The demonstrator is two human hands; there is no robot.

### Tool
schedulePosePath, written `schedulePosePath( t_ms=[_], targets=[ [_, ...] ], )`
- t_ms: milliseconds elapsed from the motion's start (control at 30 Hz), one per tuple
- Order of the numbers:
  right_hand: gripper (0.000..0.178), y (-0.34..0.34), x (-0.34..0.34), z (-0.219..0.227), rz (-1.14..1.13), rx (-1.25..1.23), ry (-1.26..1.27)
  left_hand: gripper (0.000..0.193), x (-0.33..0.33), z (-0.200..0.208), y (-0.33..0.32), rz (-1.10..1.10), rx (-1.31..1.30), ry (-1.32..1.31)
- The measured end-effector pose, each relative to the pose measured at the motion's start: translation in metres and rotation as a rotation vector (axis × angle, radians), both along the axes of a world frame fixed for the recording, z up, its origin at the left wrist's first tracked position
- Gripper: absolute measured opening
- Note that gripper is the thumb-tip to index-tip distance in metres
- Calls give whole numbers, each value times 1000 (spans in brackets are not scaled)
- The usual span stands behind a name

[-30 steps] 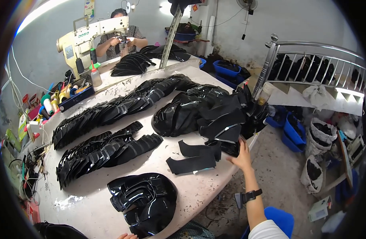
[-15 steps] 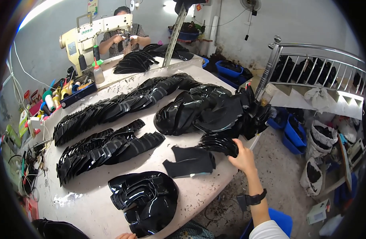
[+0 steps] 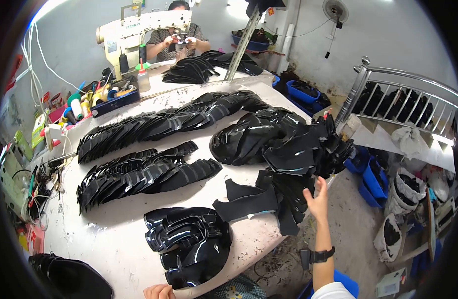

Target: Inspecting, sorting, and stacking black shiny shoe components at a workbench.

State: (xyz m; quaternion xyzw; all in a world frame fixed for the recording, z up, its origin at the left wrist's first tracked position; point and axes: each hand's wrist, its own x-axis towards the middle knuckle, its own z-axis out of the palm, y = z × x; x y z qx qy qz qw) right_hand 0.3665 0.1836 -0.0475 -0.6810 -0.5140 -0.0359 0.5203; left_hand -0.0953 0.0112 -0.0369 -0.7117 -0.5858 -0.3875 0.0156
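Note:
My right hand (image 3: 316,199) is open at the table's right edge, thumb and fingers apart. Just left of it, a fanned stack of black cut pieces (image 3: 290,202) lies on the table, some overhanging the front edge. One flat matt black piece (image 3: 249,205) with a notched outline lies beside that stack. My left hand (image 3: 159,292), mostly cut off by the lower edge, rests at the table's near edge with bent fingers and nothing visible in them. Close to it is a curled pile of glossy black pieces (image 3: 196,249).
Two long overlapping rows of black pieces (image 3: 164,124) (image 3: 149,177) cross the pale table (image 3: 109,239). A large glossy heap (image 3: 254,137) lies behind the fan. Across the table a person works at a sewing machine (image 3: 144,27). Blue tubs (image 3: 372,182) and white sacks (image 3: 390,239) stand right.
My right hand has let go of the stack, which has spread into a fan on the table. My left hand shows more at the lower edge. The whole view has shifted.

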Motion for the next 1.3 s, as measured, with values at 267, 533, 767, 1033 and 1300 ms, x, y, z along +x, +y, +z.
schedulePosePath(
  t_ms=[267,533,767,1033,1300],
  targets=[
    [12,-35,-125,71,321,-55,-497,16,4,7,2,-37,24,-30],
    [13,33,-167,23,318,-211,-661,18,24,10,-2,-204,59,-72],
    [11,27,-166,41,282,-40,-613,16,24,2,-10,-229,69,-74],
    [34,-81,-222,78,714,-291,174,18,58,25,4,-451,393,36],
    [27,-125,-238,71,979,-434,270,12,38,70,-13,-684,169,-460]
  ],
)
